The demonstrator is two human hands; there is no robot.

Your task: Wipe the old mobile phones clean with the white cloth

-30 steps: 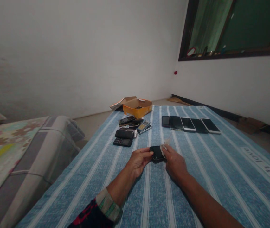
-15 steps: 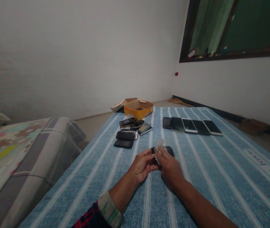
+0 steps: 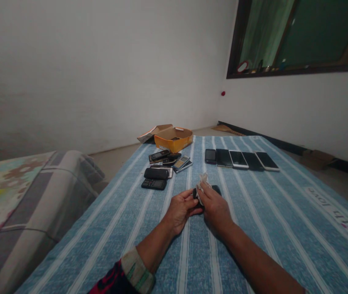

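A dark mobile phone (image 3: 216,189) is held level above the striped cloth, gripped at its left end by my left hand (image 3: 180,211). My right hand (image 3: 217,206) presses a crumpled white tissue (image 3: 203,179) against the phone's upper face, fingers closed over it. Much of the phone is hidden behind the right hand and the tissue. Beyond my hands to the left lies a loose group of older phones, among them a black keypad phone (image 3: 154,184) and a silver one (image 3: 181,163).
A blue striped cloth (image 3: 247,245) covers the table. Several phones, including a white-framed one (image 3: 239,159), lie in a row at the far right. An open yellow box (image 3: 174,143) stands at the far end. A draped bed (image 3: 57,192) is at the left.
The whole view has shifted slightly, so everything sits a little further left. Both hands keep their hold, and the right hand with the tissue has moved slightly over the phone.
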